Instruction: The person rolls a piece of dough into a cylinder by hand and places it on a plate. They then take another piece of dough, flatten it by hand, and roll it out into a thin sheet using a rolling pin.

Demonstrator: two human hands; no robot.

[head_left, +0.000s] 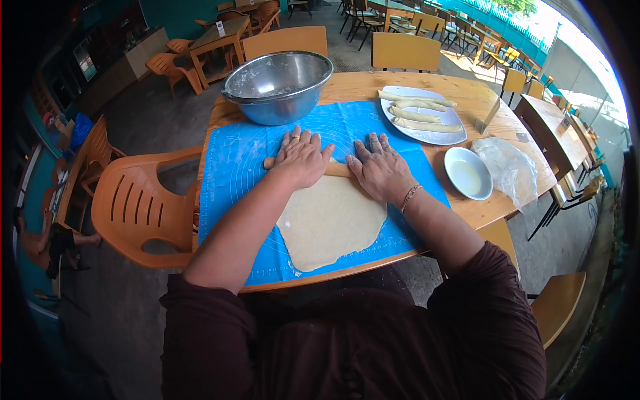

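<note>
Blue mat (233,170), print illegible; left hand (301,159), right hand (381,168) lie spread on rolling pin (339,169).

The mat (240,167) is bright blue, printed with white circles and ruled lines; on it lies a pale beige dough sheet (330,223). Beyond the mat is a silver bowl (277,107), and to its right are a white plate (435,137) of cream dough sticks (417,115) and a white dish (453,167). The chair (137,210) left of the mat is orange.
</note>
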